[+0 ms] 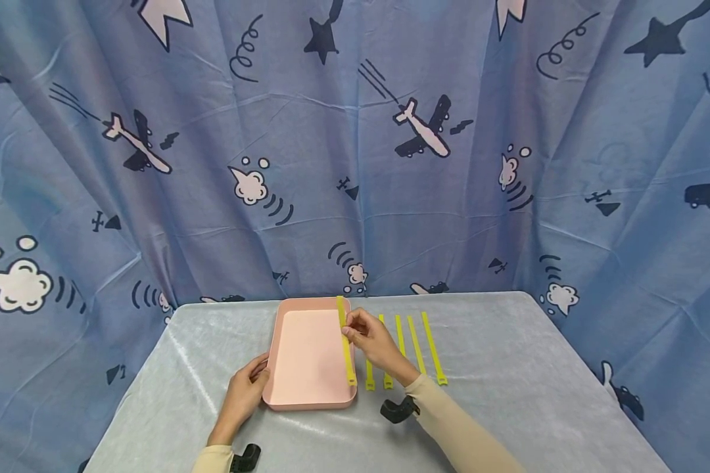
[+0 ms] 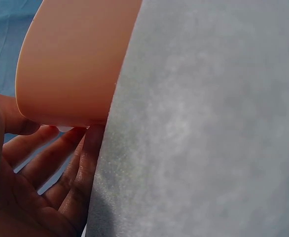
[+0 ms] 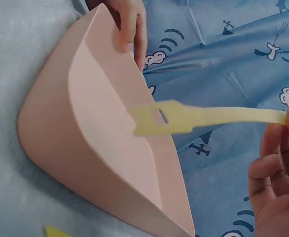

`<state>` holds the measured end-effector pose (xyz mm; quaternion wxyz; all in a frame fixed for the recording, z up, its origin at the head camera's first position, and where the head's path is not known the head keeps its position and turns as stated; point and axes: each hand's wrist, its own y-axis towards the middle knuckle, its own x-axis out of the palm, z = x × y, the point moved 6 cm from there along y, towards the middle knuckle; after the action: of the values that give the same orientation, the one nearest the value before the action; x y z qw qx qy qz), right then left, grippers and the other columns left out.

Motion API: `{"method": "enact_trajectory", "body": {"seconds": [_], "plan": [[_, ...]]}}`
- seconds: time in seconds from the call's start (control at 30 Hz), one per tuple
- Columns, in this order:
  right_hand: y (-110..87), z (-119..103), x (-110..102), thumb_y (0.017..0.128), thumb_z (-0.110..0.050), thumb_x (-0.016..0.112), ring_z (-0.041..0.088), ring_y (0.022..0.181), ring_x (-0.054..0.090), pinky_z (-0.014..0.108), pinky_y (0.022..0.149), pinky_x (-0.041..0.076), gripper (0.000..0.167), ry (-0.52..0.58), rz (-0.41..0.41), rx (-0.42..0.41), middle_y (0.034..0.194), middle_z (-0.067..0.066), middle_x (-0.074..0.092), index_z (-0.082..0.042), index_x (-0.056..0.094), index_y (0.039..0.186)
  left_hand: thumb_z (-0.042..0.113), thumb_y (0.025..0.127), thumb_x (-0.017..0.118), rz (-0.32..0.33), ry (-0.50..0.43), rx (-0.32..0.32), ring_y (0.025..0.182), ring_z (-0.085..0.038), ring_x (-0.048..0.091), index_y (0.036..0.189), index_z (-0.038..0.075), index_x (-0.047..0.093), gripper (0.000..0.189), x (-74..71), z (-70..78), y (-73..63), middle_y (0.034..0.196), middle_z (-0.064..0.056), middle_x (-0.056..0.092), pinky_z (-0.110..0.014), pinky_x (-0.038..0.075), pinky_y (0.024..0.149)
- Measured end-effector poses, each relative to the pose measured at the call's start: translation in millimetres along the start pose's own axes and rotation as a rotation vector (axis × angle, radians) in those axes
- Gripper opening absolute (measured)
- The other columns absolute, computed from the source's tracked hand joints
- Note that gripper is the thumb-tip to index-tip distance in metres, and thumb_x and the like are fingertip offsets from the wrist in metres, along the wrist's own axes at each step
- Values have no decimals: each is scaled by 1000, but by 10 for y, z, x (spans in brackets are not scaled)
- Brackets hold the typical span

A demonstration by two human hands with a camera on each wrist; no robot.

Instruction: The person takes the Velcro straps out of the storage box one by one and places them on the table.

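A shallow pink tray lies on the table. At its left side, my left hand grips the wall; in the left wrist view the fingers meet the tray's outside. My right hand pinches a yellow strap, like a hook-and-loop cable tie, between thumb and fingers. This strap is held above the tray's right edge. Its wide slotted end shows over the tray's inside in the right wrist view. Several similar yellow straps lie side by side right of the tray, partly hidden by the right hand.
A pale grey cloth covers the table. Behind it hangs a blue curtain printed with planes, stars and clouds. Black devices are strapped to the right wrist and the left wrist.
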<state>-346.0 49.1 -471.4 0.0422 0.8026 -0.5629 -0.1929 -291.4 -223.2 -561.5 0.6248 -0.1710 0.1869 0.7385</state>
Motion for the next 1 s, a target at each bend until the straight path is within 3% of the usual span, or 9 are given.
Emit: {"method": "enact_trajectory", "body": {"seconds": [0.23, 0.47, 0.83, 1.0], "plan": [[-61, 53, -124, 97, -15, 62, 10, 72, 53, 18, 60, 45, 15, 48, 58, 39, 87, 4, 56, -4, 56, 103, 15, 100, 55, -7, -7, -5, 113, -26, 65, 139, 8, 56, 40, 2, 1, -13, 128, -16, 66, -29, 54, 90], [-135, 115, -257, 96, -13, 62, 7, 68, 53, 20, 58, 45, 16, 52, 122, 57, 85, 3, 58, -2, 56, 107, 17, 100, 55, -11, 3, -20, 115, -26, 65, 140, 9, 55, 41, -17, 1, -18, 130, -15, 65, -36, 54, 93], [-265, 365, -550, 95, -10, 63, 12, 68, 52, 23, 60, 44, 19, 93, 213, 217, 85, 3, 57, 1, 57, 109, 15, 100, 55, -11, 10, -6, 114, -27, 64, 139, 8, 56, 40, -23, 10, -21, 129, -17, 66, -31, 53, 92], [-340, 436, -662, 95, -9, 64, 14, 69, 54, 26, 61, 45, 17, 103, 254, 282, 84, 2, 58, 0, 58, 108, 16, 100, 54, -19, 3, -15, 115, -27, 64, 140, 8, 55, 40, -13, 17, -8, 130, -17, 65, -36, 53, 94]]}}
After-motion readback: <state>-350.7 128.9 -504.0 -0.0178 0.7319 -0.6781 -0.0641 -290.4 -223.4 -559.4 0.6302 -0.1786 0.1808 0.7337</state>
